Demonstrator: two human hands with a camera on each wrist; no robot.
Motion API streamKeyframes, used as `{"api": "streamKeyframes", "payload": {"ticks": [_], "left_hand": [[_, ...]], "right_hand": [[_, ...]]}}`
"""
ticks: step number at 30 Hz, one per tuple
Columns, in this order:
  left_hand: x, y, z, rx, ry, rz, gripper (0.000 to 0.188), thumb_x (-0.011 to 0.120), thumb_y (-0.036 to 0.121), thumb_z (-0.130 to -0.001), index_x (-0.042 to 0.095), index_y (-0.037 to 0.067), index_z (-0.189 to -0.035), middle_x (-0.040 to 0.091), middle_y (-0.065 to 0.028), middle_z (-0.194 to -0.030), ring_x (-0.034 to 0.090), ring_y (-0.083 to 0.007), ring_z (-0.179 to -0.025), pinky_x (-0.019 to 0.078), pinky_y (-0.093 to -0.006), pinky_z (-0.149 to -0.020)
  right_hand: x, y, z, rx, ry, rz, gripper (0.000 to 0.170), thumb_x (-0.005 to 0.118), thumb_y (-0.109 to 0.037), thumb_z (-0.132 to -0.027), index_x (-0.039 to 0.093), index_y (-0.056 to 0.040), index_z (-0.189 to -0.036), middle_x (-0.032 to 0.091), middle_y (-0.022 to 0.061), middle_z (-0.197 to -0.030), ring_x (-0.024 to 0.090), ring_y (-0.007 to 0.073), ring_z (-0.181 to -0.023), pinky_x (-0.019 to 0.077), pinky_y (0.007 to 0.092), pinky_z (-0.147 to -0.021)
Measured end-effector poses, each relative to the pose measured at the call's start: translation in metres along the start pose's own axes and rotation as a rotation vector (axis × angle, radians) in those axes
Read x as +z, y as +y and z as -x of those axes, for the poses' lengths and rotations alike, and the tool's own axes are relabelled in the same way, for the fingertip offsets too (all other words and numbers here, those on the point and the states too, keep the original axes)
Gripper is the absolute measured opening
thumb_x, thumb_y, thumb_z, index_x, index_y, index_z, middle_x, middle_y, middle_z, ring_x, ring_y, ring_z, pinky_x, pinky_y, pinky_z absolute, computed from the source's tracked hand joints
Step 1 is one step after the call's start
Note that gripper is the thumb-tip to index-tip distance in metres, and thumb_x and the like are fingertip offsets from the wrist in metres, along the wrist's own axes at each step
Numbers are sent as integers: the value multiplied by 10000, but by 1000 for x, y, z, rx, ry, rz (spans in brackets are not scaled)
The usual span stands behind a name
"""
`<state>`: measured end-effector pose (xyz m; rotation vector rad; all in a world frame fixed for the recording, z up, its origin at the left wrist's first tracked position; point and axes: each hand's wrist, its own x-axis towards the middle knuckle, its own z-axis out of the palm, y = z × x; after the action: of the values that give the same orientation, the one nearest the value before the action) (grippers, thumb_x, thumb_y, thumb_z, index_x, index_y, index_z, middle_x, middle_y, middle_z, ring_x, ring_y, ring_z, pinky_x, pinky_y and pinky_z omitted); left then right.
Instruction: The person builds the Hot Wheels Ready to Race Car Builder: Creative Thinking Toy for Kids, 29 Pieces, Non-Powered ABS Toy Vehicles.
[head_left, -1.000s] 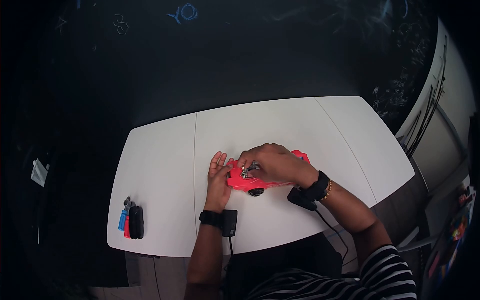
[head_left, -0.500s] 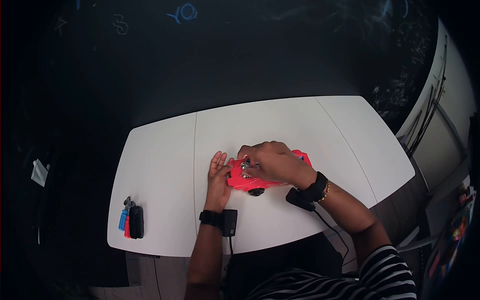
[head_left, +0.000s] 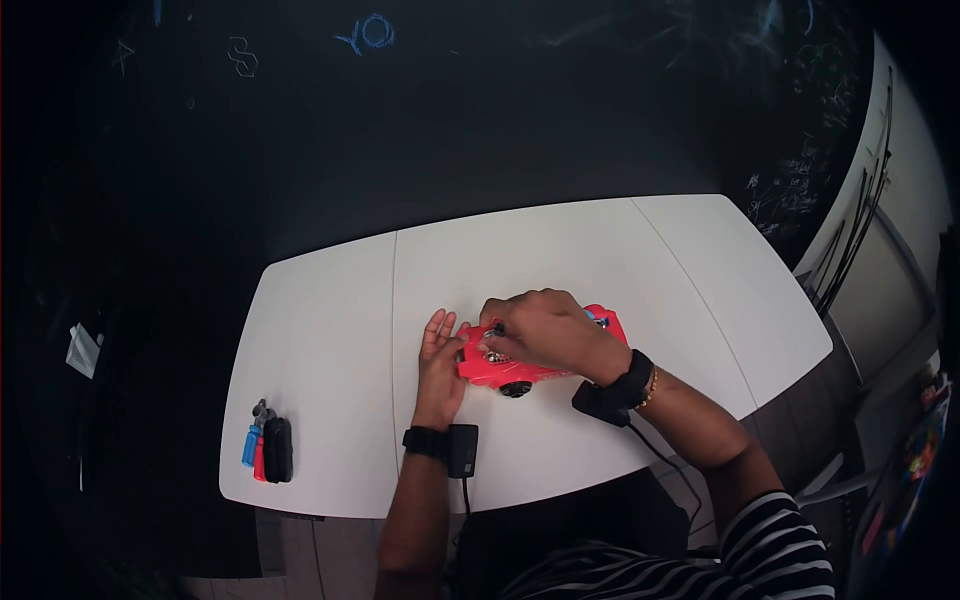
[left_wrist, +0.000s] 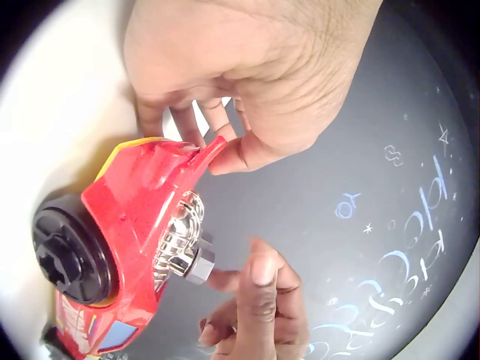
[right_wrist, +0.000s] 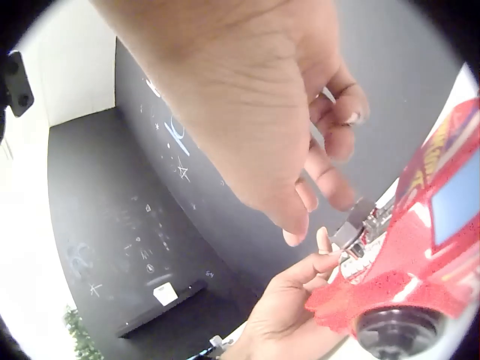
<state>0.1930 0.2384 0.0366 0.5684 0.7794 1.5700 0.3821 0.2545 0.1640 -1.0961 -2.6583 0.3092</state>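
A red toy car (head_left: 482, 372) with black wheels (left_wrist: 71, 251) sits on the white table. From its hood rises a chrome engine (left_wrist: 178, 236) topped by a grey hex-headed bolt (left_wrist: 199, 267). My left hand (head_left: 437, 378) holds the car's front end, thumb (left_wrist: 244, 156) on the upper edge and the other fingers reaching behind and below. Over the hood is my right hand (head_left: 555, 330), its fingers loosely bent around the bolt area. In the left wrist view one right fingertip is right at the bolt, while the thumb stands away from it.
Toward the table's (head_left: 330, 350) left side lie a blue-handled tool (head_left: 250, 447), a red-handled tool (head_left: 260, 460) and a black case (head_left: 279, 450). A dark chalkboard wall (head_left: 480, 120) stands behind the table. Cables (head_left: 665, 455) run down from both wrist cameras.
My right fingers shift slightly over the chrome engine, and a dark piece shows between them now. The left hand keeps its hold on the car's front. The head view dips a little.
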Motion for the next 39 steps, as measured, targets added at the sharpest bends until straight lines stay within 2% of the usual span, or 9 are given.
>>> {"api": "streamKeyframes", "payload": {"ticks": [4,14,19,28,32,35,37,38,39], "left_hand": [[-4,-2,-2,1,-11,21,599,539,-65,-956,379,95,-1511,401,-83,-1515,473,-227,-1368,460,-381,-1120],[-5,-2,-3,0,-4,11,609,556,-66,-949,385,95,-1511,403,-86,-1516,478,-226,-1364,462,-376,-1118],[-7,-3,-3,0,-33,18,673,565,-56,-933,333,116,-1541,376,-74,-1533,440,-244,-1410,434,-384,-1139],[-5,-3,-4,1,-17,15,674,576,-57,-931,339,115,-1538,377,-80,-1538,414,-257,-1442,423,-417,-1153],[-5,-4,-4,3,-13,35,609,558,-70,-954,381,99,-1512,390,-96,-1516,435,-249,-1419,448,-396,-1138],[-6,-3,-5,7,-2,24,614,563,-72,-952,381,101,-1513,392,-97,-1521,437,-253,-1424,451,-397,-1138],[-8,-5,-5,13,0,37,608,572,-66,-956,386,102,-1511,398,-97,-1519,435,-257,-1431,454,-399,-1138],[-8,-5,-5,13,2,38,608,572,-66,-956,386,102,-1511,398,-97,-1519,435,-257,-1431,454,-399,-1138],[-7,-4,-4,12,2,44,602,577,-60,-960,391,103,-1508,401,-96,-1517,435,-258,-1433,455,-398,-1138]], "right_hand": [[10,11,4,-220,75,-149,313,780,-137,-834,697,-101,-1134,766,71,-1028,739,261,-949,570,379,-843],[16,13,0,-114,65,-88,308,764,-195,-877,691,-102,-1161,761,95,-986,743,256,-898,567,369,-797],[29,14,2,-108,207,-14,244,742,-270,-918,736,-67,-1052,735,97,-906,727,258,-808,560,368,-731],[22,23,9,-63,72,-121,230,770,-193,-851,768,-82,-1053,676,76,-994,698,261,-933,554,375,-847],[27,27,11,-125,153,-110,276,802,-245,-859,759,-87,-1081,682,65,-964,693,236,-844,548,351,-761],[20,30,15,-94,153,-176,359,834,-291,-841,742,-93,-1126,685,58,-973,689,212,-815,551,335,-748],[12,39,25,166,312,-418,465,879,-343,-801,725,-102,-1168,689,63,-1050,678,192,-899,550,318,-745],[24,63,27,176,424,-505,535,883,-422,-792,721,-90,-1180,682,73,-1144,650,200,-1022,551,325,-781],[19,65,35,335,472,-566,538,854,-410,-829,708,-32,-1181,670,153,-1213,629,269,-1145,532,371,-900]]}}
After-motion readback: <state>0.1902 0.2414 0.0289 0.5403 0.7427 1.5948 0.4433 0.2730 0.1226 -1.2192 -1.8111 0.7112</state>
